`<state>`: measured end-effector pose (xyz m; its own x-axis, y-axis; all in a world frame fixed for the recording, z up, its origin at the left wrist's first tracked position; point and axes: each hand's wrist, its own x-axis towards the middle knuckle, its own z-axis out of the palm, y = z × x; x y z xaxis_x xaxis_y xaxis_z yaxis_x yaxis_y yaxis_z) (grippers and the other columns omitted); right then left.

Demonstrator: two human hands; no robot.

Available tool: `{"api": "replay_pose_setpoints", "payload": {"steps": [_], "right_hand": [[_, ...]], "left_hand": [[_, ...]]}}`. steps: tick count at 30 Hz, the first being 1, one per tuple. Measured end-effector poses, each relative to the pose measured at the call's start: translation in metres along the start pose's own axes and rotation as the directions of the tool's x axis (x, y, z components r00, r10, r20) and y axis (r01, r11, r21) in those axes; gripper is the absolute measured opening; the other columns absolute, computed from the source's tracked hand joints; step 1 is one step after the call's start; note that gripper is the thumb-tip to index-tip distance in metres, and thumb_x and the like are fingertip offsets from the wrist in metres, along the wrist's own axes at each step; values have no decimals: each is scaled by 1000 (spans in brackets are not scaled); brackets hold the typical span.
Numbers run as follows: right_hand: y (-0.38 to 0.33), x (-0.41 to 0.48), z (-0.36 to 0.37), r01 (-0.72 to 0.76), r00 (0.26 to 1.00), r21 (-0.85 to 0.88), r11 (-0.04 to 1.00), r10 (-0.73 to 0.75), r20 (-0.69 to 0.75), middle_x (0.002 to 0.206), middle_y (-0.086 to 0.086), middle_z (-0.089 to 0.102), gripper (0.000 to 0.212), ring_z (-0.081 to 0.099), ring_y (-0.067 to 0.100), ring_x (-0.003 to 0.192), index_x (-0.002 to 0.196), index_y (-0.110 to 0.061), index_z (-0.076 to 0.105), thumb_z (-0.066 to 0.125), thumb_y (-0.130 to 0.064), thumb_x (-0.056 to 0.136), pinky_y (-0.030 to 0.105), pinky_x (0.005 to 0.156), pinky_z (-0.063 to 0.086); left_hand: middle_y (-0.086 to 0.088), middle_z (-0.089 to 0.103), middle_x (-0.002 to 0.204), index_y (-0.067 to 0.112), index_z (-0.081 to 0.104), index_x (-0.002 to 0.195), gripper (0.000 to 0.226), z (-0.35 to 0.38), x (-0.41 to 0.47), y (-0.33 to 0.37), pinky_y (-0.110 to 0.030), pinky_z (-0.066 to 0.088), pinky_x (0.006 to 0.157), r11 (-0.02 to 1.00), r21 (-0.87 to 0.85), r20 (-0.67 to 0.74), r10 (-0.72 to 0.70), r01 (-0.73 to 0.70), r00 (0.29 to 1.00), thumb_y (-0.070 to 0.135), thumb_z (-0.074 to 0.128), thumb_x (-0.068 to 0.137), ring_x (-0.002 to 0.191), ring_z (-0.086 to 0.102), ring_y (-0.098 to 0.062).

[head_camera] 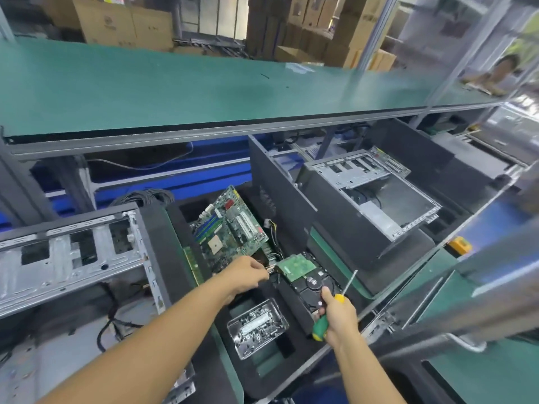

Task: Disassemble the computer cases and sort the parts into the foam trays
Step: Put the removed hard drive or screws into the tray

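Note:
A black foam tray (294, 345) holds a green motherboard (230, 225), a hard drive (312, 284) with a green circuit board on top, and a clear box of screws (256, 326). My left hand (245, 272) pinches a small connector at the drive's left end. My right hand (338, 316) grips a screwdriver (335, 304) with a green and yellow handle, its shaft pointing up, the thumb resting on the drive. An opened grey computer case (73, 252) lies at the left. Another stripped case (376, 196) sits on a tray at the right.
A long green shelf (204, 91) runs overhead across the view, with cardboard boxes (122, 21) behind it. Black cables (143, 196) coil behind the left case. A yellow button box (459, 244) sits on the conveyor edge at right. Another person is blurred at far right.

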<state>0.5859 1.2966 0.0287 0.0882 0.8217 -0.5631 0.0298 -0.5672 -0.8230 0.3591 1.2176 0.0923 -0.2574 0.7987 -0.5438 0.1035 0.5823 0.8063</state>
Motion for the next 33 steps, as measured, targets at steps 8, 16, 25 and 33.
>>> {"api": "replay_pose_setpoints", "payload": {"steps": [8, 16, 25, 33], "right_hand": [[15, 19, -2, -81, 992, -167, 983, 63, -108, 50, 9, 54, 29, 50, 23, 47, 84, 1, 60, 63, -23, 100, 33, 46, 50], [0, 9, 4, -16, 971, -696, 718, -154, -182, 124, 28, 60, 48, 60, 43, 111, 121, 2, 38, 63, -33, 98, 43, 82, 48], [2, -25, 24, 276, 934, -767, 580, -351, 71, 86, 3, 59, 12, 54, 17, 70, 100, -13, 43, 39, -24, 99, 37, 65, 42], [-22, -78, 100, 421, 734, -243, 874, -171, 657, 93, 9, 71, 17, 68, 22, 73, 118, -11, 56, 51, -11, 102, 36, 70, 56]], "left_hand": [[-5, 58, 89, 15, 64, 88, 4, 2, 1, -13, -19, 35, 51, 996, 65, 22, -66, 64, 998, 14, 60, 87, 75, 51, -19], [-11, 68, 112, 7, 67, 107, 18, 2, -4, -14, -10, 32, 34, 995, 22, -3, -101, 102, 995, 12, 57, 93, 84, 60, -16], [-4, 72, 106, 13, 67, 96, 14, 0, -5, -32, -22, 38, 57, 995, -21, -29, -97, 96, 995, 17, 53, 95, 86, 68, -18], [-6, 75, 90, 15, 70, 105, 13, -31, -27, -31, -33, 53, 71, 938, -322, -85, 109, -131, 990, 22, 64, 96, 78, 71, -19]]}}
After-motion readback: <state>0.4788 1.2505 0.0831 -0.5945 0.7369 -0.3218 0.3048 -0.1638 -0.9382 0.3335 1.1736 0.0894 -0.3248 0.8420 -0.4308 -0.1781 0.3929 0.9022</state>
